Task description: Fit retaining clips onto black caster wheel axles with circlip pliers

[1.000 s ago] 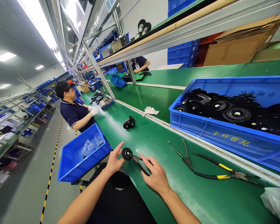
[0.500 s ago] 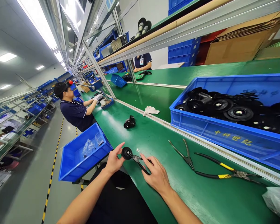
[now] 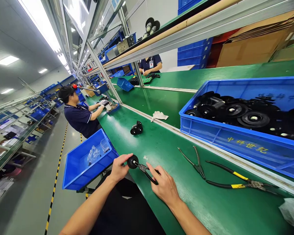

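Near the front edge of the green bench, my left hand [image 3: 120,168] pinches a round black wheel [image 3: 131,160] by its rim. My right hand [image 3: 163,183] is wrapped round the dark handles of a pair of pliers [image 3: 143,168], whose tips touch the pale centre of the wheel. Just beyond the pliers lie several small white rings [image 3: 145,157]. Farther along the bench stands a black wheel assembly [image 3: 136,128]. To the right of my right hand rest bare-metal pliers [image 3: 194,161] and larger pliers with black and yellow handles [image 3: 242,180].
A blue crate [image 3: 235,140] full of black wheels stands at the right. A blue bin [image 3: 88,160] with plastic bags sits at the left. A white glove [image 3: 159,116] lies by the metal rail. One co-worker [image 3: 78,114] works at the left, another [image 3: 150,65] beyond the bench.
My right hand's fingers have closed more tightly round the pliers' handles. My left hand's fingers have drawn in at the wheel's rim. The wheel stays almost in place.
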